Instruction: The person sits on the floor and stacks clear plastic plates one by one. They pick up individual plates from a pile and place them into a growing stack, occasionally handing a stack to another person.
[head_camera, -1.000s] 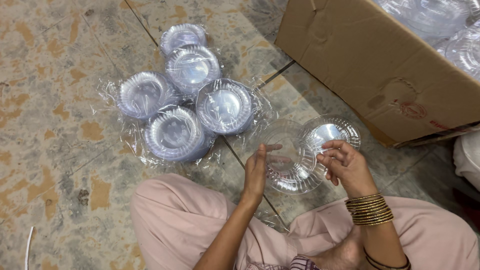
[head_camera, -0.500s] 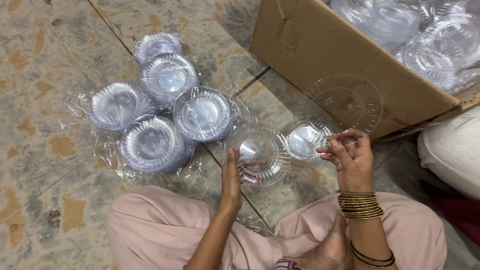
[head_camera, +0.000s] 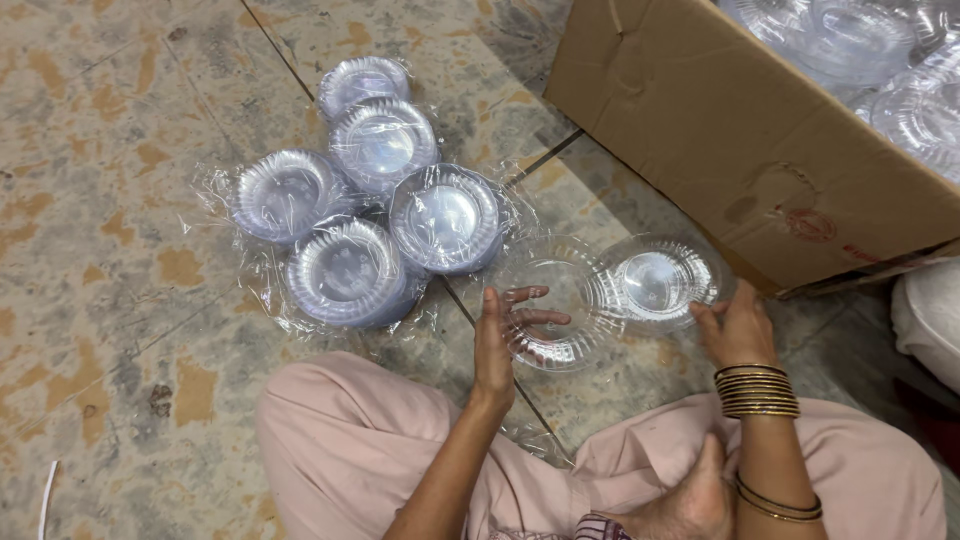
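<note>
View from above of a person seated cross-legged on a mottled stone floor (head_camera: 110, 300). At far left, five wrapped stacks of clear plastic bowls (head_camera: 350, 270) lie clustered together, each sealed in thin film, the stacks touching or overlapping one another; these appear to be finished bundles. Toward the middle, the left hand (head_camera: 500, 335) is open, fingers spread loosely, its palm set against the near-left rim of a clear bowl (head_camera: 555, 300) held tilted just above the floor. Just to its right, a second clear bowl (head_camera: 655, 282) overlaps the first; the right hand (head_camera: 738, 328), with gold bangles (head_camera: 757, 390) at the wrist, grips the near-right edge of this bowl with curled fingers. Neither bowl is wrapped. At far right, an open cardboard box (head_camera: 740, 150) holds many more loose clear bowls, only partly in view. By this evidence the work is judged partly done: five stacks wrapped, a new stack barely begun, and a large supply remaining in the box.
</note>
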